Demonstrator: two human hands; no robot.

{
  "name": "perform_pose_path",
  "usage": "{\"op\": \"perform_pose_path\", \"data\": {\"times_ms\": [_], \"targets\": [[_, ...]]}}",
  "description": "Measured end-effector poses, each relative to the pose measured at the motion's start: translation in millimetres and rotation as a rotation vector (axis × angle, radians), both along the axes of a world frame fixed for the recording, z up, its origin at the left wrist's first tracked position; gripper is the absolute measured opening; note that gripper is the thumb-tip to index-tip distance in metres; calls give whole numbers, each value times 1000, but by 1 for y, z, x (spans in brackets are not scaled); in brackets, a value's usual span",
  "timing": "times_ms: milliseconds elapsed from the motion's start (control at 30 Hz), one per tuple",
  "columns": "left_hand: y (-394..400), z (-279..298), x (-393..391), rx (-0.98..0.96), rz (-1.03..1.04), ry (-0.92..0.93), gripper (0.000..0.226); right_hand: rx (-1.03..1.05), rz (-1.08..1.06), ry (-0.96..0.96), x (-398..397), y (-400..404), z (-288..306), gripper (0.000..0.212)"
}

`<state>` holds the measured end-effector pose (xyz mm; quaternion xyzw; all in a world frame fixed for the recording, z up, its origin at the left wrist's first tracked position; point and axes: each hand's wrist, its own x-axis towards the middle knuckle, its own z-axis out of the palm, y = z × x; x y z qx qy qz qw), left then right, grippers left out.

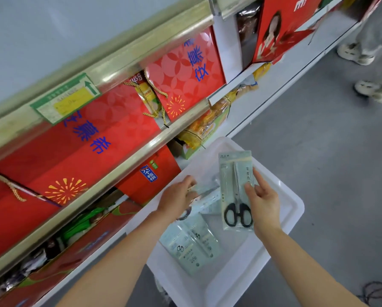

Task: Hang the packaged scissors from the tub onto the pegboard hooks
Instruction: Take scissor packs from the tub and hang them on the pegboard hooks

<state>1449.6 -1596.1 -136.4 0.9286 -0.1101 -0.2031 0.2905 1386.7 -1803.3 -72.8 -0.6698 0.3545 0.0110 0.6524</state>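
Here the tub [293, 209] holds scissor packs [191, 244]; right hand [264, 202] lifts one [235, 189]

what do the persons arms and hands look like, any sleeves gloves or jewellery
Both forearms are bare up to the bottom edge of the frame, so no sleeves show. The left hand and right hand wear no gloves, and no rings, watch or bracelets are visible. Fingernails look short; whether they are painted cannot be told.
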Motion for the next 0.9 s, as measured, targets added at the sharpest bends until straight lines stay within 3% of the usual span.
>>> {"op": "perform_pose_path", "data": {"times_ms": [133,300,600,901], "targets": [[20,57,-9,-515,604,-59,22,37,36,-131,25,14,48,47],[37,158,-9,-875,784,-309,52,76,131,-354,55,61,127,46],[95,330,-5,-979,963,-772,54,195,299,-717,84,153,267,44],[163,437,-35,-939,1036,-1066,53,303,368,-922,72,227,374,40]]}}
